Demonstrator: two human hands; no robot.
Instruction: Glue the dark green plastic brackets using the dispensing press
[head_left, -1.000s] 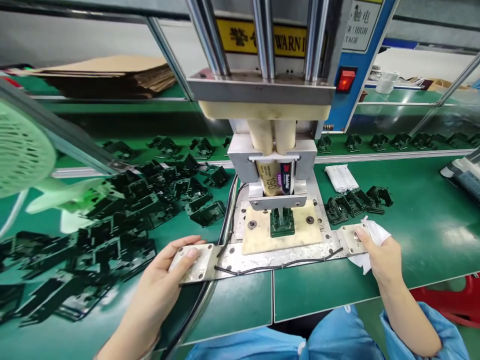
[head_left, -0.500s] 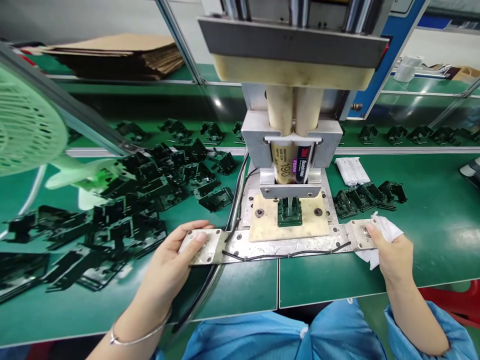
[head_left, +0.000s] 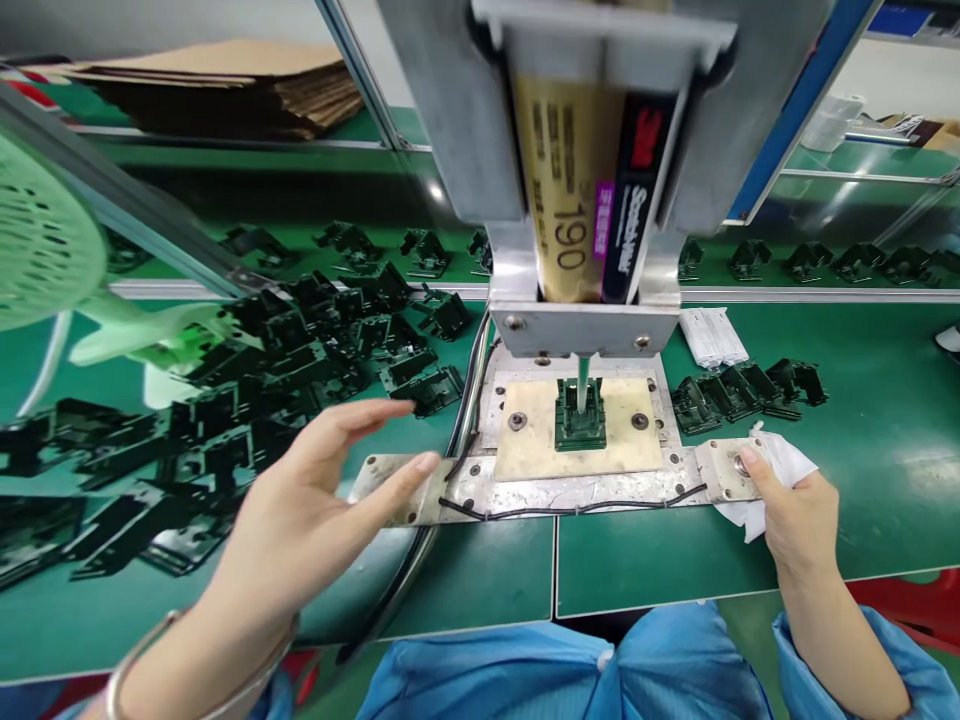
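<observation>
A glue press holds a two-part adhesive cartridge [head_left: 592, 190] over a dark green plastic part [head_left: 580, 420] seated on a beige fixture plate [head_left: 525, 440]. The nozzle [head_left: 583, 378] reaches down into the part. My left hand [head_left: 315, 500] hovers open above the left end of the metal base bar [head_left: 525, 492], fingers spread, thumb tip near the left button plate. My right hand [head_left: 795, 515] holds a crumpled white cloth [head_left: 784, 470] and presses a fingertip on the round button [head_left: 741, 464] at the bar's right end.
Many black-green plastic parts [head_left: 247, 400] lie heaped on the green mat at left. A short row of them [head_left: 742, 388] sits right of the fixture, near white packets [head_left: 712, 335]. A green fan [head_left: 45, 260] stands far left. Cardboard [head_left: 225, 85] lies behind. Black cables [head_left: 457, 440] run down.
My left hand has lifted off the left button plate and opened. The view has moved closer to the press, so the cartridge looms larger. My right hand stays on the right button.
</observation>
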